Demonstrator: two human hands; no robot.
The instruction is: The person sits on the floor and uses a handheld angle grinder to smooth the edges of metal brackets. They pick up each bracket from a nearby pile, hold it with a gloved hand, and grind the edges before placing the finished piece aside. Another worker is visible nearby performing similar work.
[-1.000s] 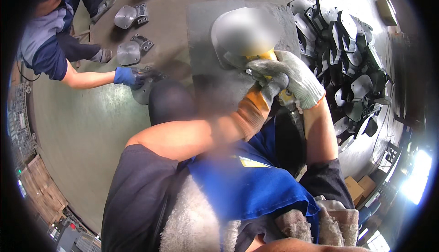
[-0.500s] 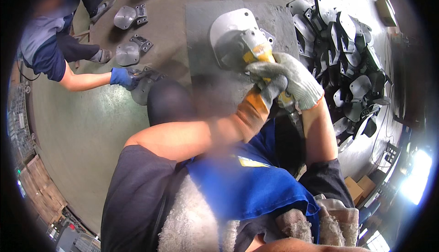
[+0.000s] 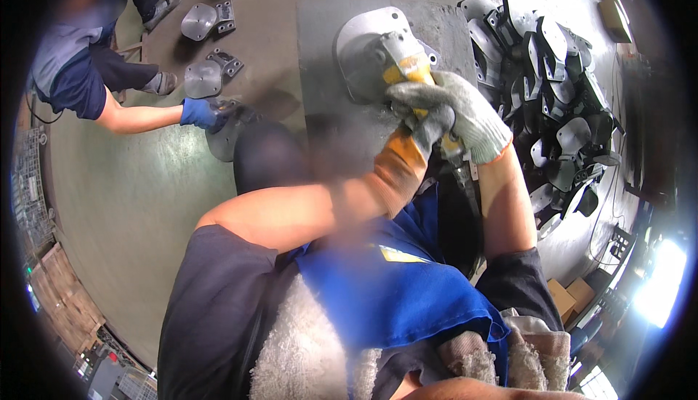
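Grinder (image 3: 407, 66): yellow body, silver-grey head. Casting (image 3: 363, 44) under it: plain grey on a darker grey slab (image 3: 320, 58). Right hand (image 3: 465, 113): speckled grey-white glove, orange cuff. Left hand (image 3: 418, 135): grey glove, wide orange cuff. Apron (image 3: 407, 291) below the grinder: solid blue, small yellow patch. Castings (image 3: 552, 87) piled right of the grinder: dark grey. Co-worker's glove (image 3: 196, 113), far left of the grinder: blue. Floor (image 3: 131, 196): dull grey-green.

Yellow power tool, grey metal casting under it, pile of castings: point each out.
Yellow power tool (image 3: 408, 71): head view, its yellow body.
Grey metal casting (image 3: 358, 37): head view, its rounded edge.
Pile of castings (image 3: 554, 66): head view, its middle.
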